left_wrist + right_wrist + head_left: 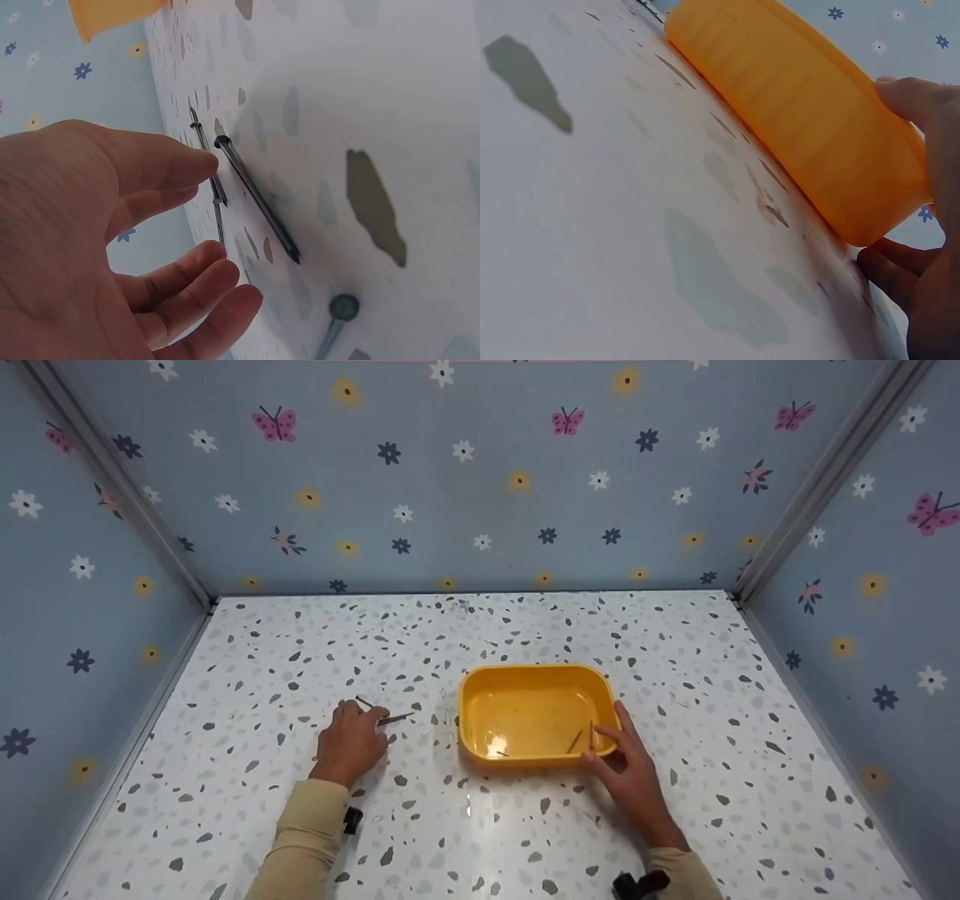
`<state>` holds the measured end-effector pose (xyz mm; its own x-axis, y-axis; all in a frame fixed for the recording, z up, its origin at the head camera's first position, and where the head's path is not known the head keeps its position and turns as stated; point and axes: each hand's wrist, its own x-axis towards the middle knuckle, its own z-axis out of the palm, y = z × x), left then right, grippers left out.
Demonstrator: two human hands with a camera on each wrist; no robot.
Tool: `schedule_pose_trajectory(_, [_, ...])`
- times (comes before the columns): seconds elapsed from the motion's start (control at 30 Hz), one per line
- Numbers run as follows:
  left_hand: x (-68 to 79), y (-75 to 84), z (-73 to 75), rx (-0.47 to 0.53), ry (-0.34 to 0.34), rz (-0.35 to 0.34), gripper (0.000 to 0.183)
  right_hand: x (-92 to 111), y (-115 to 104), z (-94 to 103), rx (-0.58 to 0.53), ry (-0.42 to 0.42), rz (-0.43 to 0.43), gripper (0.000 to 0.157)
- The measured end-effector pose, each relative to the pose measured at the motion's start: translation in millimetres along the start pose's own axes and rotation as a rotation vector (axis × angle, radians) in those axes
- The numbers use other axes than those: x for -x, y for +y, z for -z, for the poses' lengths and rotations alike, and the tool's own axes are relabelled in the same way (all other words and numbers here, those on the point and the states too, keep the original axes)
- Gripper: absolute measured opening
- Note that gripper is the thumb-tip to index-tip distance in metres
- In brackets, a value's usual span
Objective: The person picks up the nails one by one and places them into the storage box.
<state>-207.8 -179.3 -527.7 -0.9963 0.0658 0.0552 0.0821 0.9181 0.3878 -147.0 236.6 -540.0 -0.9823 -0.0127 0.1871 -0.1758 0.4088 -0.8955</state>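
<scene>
A yellow plastic tub (536, 761) stands on the table with a few nails (574, 741) inside. My right hand (634, 780) grips its near right corner, thumb (907, 97) at the rim and other fingers low on the outer wall. Left of the tub, my left hand (351, 742) is over a small group of loose nails (395, 719). In the left wrist view its fingers are loosely bent and spread, with a gap between thumb side and lower fingers. One dark nail (259, 199) lies just beyond the thumb tip; others pass partly behind the fingers.
The white speckled table (487, 840) is bordered by blue panels (480, 510) with flowers and butterflies at the back and both sides. Another nail (343, 309) lies close to the left wrist camera, cut off by the frame's lower edge.
</scene>
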Motion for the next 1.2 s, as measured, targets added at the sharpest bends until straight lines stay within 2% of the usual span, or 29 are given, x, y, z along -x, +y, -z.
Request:
schedule_pose_trajectory(0.17, [-3.9, 1.3, -1.4, -0.002, -0.023, 0.022, 0.026, 1, -12, 2.8, 0.036, -0.007, 0.0, 0.042])
schedule_pose_trajectory(0.53, [-0.8, 2.0, -2.0, -0.016, -0.022, -0.004, 0.006, 1, -9, 3.5, 0.008, -0.009, 0.024, 0.044])
schedule_pose_trajectory(0.87, [-0.8, 2.2, -0.7, -0.033, -0.048, 0.001, 0.01, -5, 27, 0.7, 0.029, 0.001, 0.032, 0.045])
schedule_pose_trajectory(1.2, [-1.2, 2.0, 0.2, -0.041, -0.071, 0.011, 0.009, -4, 30, 0.0, 0.009, 0.002, 0.028, 0.05])
